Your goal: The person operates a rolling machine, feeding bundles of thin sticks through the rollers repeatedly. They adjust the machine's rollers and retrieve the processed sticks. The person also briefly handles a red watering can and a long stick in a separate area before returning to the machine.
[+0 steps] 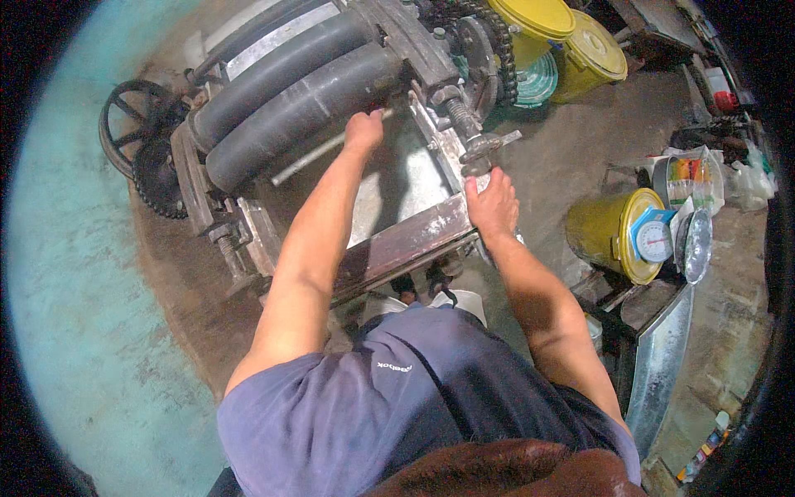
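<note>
Before me stands a roller machine with two thick dark grey rollers [306, 116] lying side by side in a worn metal frame. My left hand [364, 132] is closed at the right end of a thin pale rod [310, 161], which slants below the front roller. Under it a light metal tray [414, 182] shows between the frame's sides. My right hand [493, 204] grips the frame's near right corner, its thumb close to the end of an adjusting screw [460, 112]. The wooden front bar [402, 248] runs between my arms. My right fingers' undersides are hidden.
At the left are a spoked handwheel [132, 124] and a toothed gear [157, 178]. A drive chain [501, 50] loops at the far right of the rollers. Yellow lidded buckets [592, 58] stand beyond it. A dial scale [652, 240] rests on another yellow bucket [596, 232] at the right.
</note>
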The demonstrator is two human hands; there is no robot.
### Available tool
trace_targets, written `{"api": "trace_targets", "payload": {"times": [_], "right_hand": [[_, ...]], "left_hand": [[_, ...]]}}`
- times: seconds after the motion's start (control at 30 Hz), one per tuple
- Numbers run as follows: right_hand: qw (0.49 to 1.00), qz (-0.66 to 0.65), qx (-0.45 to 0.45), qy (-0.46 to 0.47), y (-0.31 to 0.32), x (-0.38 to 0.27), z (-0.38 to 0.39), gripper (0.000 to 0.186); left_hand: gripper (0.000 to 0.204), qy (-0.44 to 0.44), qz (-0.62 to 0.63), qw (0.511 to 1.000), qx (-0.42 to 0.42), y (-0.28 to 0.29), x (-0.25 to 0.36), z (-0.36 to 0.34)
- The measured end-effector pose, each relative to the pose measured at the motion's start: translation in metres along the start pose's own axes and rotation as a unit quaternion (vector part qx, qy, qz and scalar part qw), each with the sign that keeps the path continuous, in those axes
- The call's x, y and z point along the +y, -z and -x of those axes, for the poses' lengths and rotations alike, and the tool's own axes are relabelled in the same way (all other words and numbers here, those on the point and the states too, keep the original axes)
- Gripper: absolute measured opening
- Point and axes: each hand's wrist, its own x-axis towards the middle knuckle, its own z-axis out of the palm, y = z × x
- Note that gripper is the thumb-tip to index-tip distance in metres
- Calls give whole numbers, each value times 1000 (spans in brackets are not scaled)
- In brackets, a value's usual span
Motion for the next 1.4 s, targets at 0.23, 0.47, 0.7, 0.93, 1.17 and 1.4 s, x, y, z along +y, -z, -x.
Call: {"api": "trace_targets", "payload": {"times": [0.23, 0.47, 0.7, 0.93, 1.17, 1.4], "right_hand": [[999, -27, 28, 22, -4, 3, 0, 65], [998, -35, 52, 28, -9, 5, 1, 61], [999, -14, 37, 24, -3, -1, 5, 61], [1000, -7, 23, 18, -3, 0, 2, 63], [999, -9, 31, 20, -6, -2, 5, 62], [1000, -10, 8, 14, 3, -7, 6, 63]], "left_hand": [[34, 136, 499, 855, -40, -27, 5, 32], [38, 235, 527, 816, -1, 5, -76, 62], [40, 12, 157, 970, -186, 39, -48, 97], [42, 43, 41, 968, -242, 88, -131, 133], [44, -79, -20, 958, -274, 67, -94, 137], [40, -218, -255, 879, -338, 111, -64, 149]]}}
